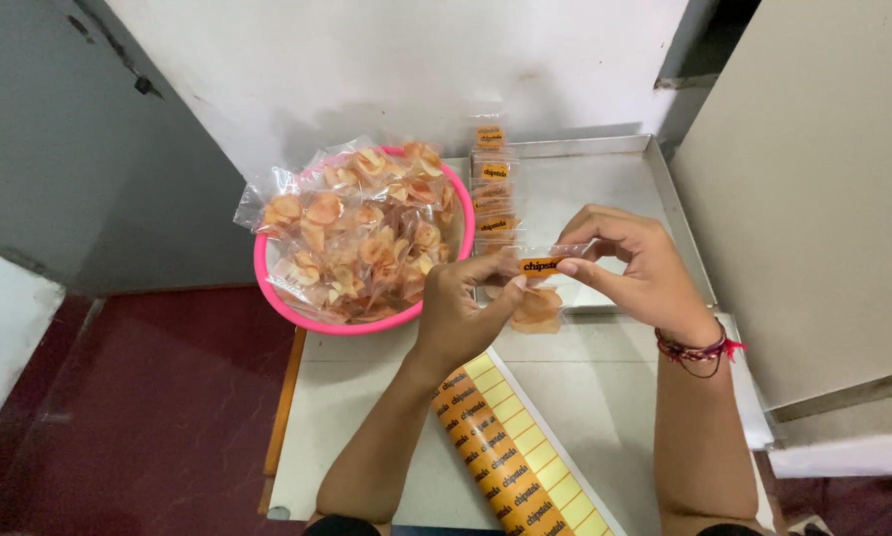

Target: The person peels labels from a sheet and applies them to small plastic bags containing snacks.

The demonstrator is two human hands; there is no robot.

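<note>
A single head-worn camera looks steeply down from above the near edge of the tabletop (366,417), facing the far wall. It sits close: both forearms enter from the bottom edge, the hands meet at mid-frame, a pink basin (267,278) lies far left and a metal tray (664,189) far right.

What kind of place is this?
Likely a small home-style snack packing spot: a pink basin heaped with chips, a metal tray of filled packets, and a label sheet.
</note>
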